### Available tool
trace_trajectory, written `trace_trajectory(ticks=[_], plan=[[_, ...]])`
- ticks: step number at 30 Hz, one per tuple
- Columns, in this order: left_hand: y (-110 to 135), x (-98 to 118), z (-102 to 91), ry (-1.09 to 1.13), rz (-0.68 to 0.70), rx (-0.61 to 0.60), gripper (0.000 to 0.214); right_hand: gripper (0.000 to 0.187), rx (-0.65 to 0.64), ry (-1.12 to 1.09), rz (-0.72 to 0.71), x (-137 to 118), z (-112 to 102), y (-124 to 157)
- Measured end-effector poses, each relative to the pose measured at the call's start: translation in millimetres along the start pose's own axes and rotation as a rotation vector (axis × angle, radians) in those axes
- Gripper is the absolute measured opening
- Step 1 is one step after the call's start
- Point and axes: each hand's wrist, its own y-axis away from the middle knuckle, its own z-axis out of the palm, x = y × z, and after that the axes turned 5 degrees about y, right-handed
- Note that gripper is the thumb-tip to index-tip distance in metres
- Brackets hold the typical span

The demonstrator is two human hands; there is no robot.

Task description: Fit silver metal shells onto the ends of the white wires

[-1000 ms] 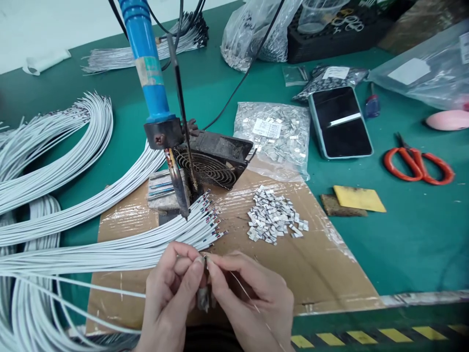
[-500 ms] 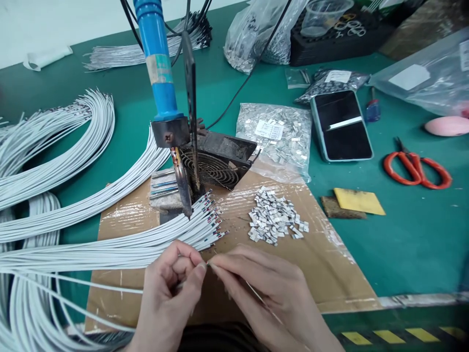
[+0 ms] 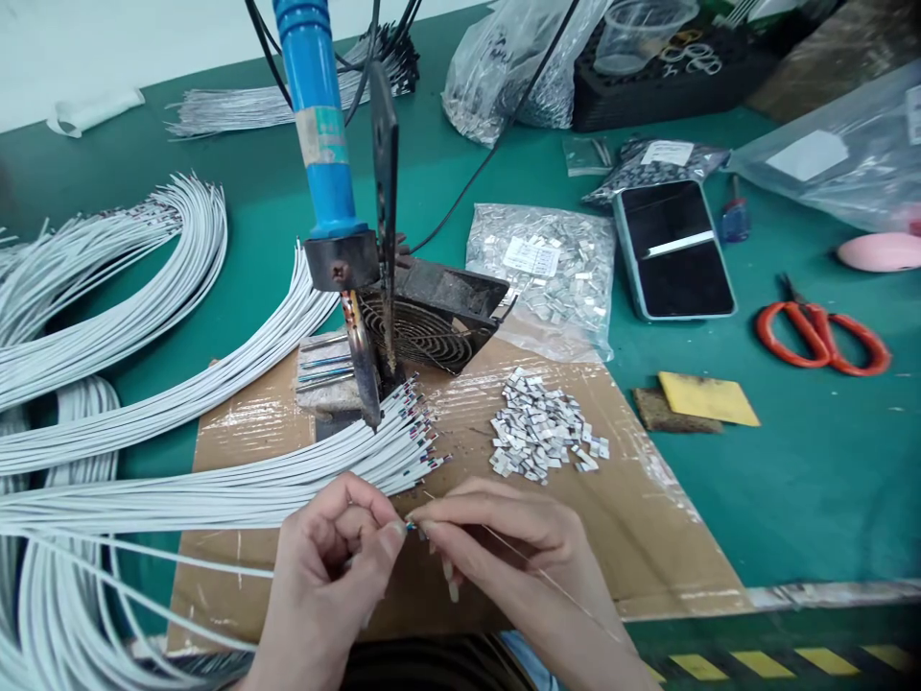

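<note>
My left hand [image 3: 335,566] is closed in a pinch around a white cable, most of which the palm hides. At its fingertips the cable's small coloured wire ends [image 3: 411,525] peek out. Thumb and forefinger of my right hand [image 3: 514,557] press on those ends from the other side. A thin silvery wire [image 3: 551,581], resembling solder, runs through the right hand and back along the wrist. Just beyond the hands lies a bundle of white cables [image 3: 288,489] with bared coloured tips. Above that bundle hangs the tip of a blue-handled soldering iron [image 3: 370,403].
Small metal connectors [image 3: 543,427] are heaped on the cardboard [image 3: 648,537]. Behind the iron sits a black fan [image 3: 432,317]. To the right are a phone [image 3: 676,250], red-handled snips [image 3: 824,331], a yellow sponge [image 3: 709,396] and a bag of connectors [image 3: 539,269]. More cable bundles [image 3: 165,288] fill the left.
The right hand's fingers have shifted slightly and its lower fingers now show below. More of the coloured wire ends is visible between the fingertips. The left hand keeps its pinch.
</note>
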Motion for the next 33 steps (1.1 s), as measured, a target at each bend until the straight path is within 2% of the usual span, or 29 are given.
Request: trace_trajectory(ticks=[4,8,15,19,23,33], plan=[[-0.6,-0.9,-0.5,-0.001,0.003,0.001,0.027,0.018,0.007,0.046,-0.090,2.0,2.2,2.8],[-1.3,-1.6,-0.4,0.009,-0.002,0.007,0.025,0.027,0.071,0.102,-0.131,-3.2,3.3,6.5],[-2.0,-4.2,0.2,0.055,0.018,0.046,0.023,0.019,0.185,0.130,-0.060,-2.7,3.1,8.4],[-2.0,-7.4,-1.7,0.057,0.023,0.043,0.022,0.014,0.155,0.051,0.036,1.4,4.4,6.8],[-1.6,-9.0,-2.5,0.056,0.044,0.035,0.021,0.016,0.094,0.029,-0.001,2.9,5.3,6.7],[-0.1,-7.1,-0.2,0.050,0.043,0.045,0.020,0.018,0.116,0.037,-0.015,-0.7,6.2,9.9]])
